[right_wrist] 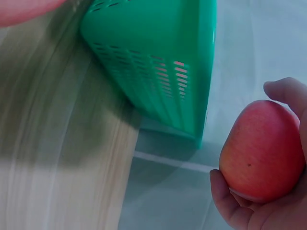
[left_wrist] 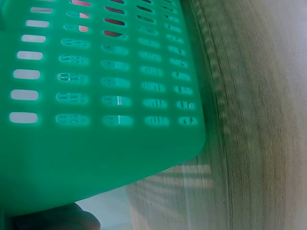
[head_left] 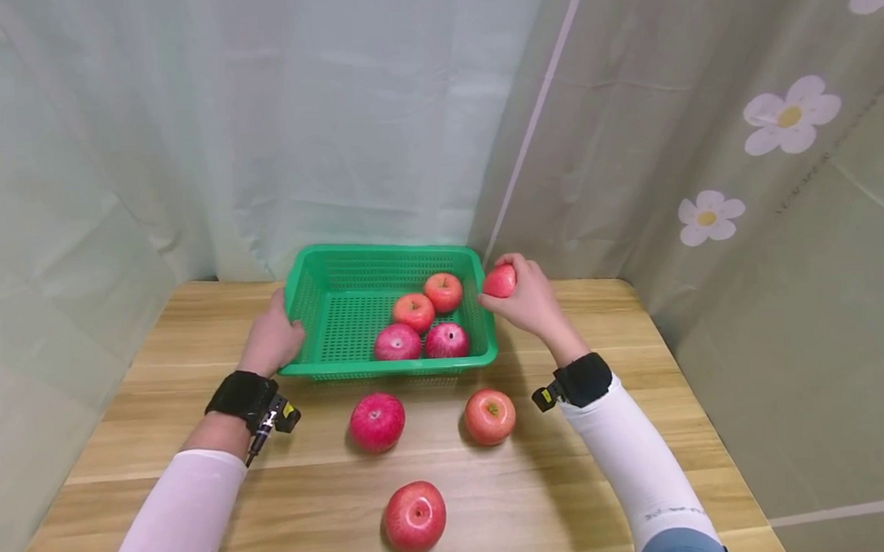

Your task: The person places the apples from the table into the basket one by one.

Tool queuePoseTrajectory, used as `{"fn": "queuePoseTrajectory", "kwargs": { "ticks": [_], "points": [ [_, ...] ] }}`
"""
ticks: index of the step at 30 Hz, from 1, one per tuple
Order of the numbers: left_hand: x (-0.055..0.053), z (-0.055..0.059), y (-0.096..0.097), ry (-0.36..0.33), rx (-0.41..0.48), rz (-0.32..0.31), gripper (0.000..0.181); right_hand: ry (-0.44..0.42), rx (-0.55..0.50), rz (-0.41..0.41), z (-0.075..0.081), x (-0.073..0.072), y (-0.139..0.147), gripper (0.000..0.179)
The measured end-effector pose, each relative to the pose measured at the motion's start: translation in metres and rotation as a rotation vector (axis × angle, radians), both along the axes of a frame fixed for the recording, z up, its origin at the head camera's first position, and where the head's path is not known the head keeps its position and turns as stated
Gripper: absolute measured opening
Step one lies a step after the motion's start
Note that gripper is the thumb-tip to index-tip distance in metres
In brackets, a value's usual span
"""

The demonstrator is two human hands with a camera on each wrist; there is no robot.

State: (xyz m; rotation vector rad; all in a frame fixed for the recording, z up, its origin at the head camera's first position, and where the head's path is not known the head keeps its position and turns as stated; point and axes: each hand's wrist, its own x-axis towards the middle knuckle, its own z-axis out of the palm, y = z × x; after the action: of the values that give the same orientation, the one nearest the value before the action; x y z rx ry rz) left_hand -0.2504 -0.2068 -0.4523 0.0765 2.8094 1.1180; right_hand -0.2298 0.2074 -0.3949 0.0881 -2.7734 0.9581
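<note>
A green plastic basket [head_left: 387, 366] stands at the back of the table. My left hand [head_left: 270, 337] grips its left rim; in the left wrist view the perforated basket wall [left_wrist: 96, 148] fills most of the picture and hides nearly all of that hand. Just outside the basket's right rim, my right hand [head_left: 529, 302] holds a red apple [head_left: 499, 281] between thumb and fingers. The right wrist view shows this apple [right_wrist: 261, 151] raised beside the basket. Several apples lie inside the basket's right half, among them a dark red apple [head_left: 447, 341] and a lighter apple [head_left: 442, 292].
In front of the basket, a dark red apple [head_left: 377, 422], a light red apple [head_left: 490, 416] and another red apple [head_left: 415, 517] lie on the wooden table [head_left: 311, 508]. A pale curtain [head_left: 371, 132] hangs close behind the basket, and a flowered one [head_left: 742, 298] on the right.
</note>
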Motion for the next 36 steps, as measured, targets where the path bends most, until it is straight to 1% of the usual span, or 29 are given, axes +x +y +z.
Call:
{"fn": "queuePoseTrajectory", "kwargs": {
  "ticks": [8,11,14,17,21,25,29,32,36],
  "points": [
    [0.0,0.0,-0.001,0.009,-0.017,0.003,0.07,-0.025,0.027,0.059,0.005,-0.009,-0.019,0.059],
    [-0.001,-0.001,-0.001,0.002,-0.009,0.006,0.07,-0.037,0.036,0.086,0.008,-0.013,-0.026,0.059],
    [-0.002,-0.002,-0.001,0.006,-0.003,0.004,0.07,-0.064,0.036,0.115,0.009,-0.018,-0.033,0.06],
    [-0.002,-0.003,-0.001,0.015,-0.016,0.007,0.07,-0.091,0.057,0.138,0.01,-0.025,-0.039,0.062],
    [-0.003,-0.005,-0.001,0.029,-0.028,0.009,0.071,-0.125,0.106,0.18,0.014,-0.035,-0.05,0.065],
    [-0.002,-0.005,0.001,0.027,-0.012,0.01,0.071,-0.148,0.14,0.234,0.021,-0.042,-0.064,0.065],
    [-0.001,-0.004,0.003,0.026,-0.008,0.006,0.071,-0.144,0.21,0.287,0.024,-0.049,-0.078,0.063],
    [0.001,-0.002,0.004,0.026,-0.006,0.003,0.07,-0.135,0.288,0.324,0.024,-0.054,-0.086,0.061],
    [0.003,-0.001,0.005,0.025,0.0,0.002,0.069,-0.133,0.354,0.395,0.024,-0.061,-0.098,0.06]
  ]
}}
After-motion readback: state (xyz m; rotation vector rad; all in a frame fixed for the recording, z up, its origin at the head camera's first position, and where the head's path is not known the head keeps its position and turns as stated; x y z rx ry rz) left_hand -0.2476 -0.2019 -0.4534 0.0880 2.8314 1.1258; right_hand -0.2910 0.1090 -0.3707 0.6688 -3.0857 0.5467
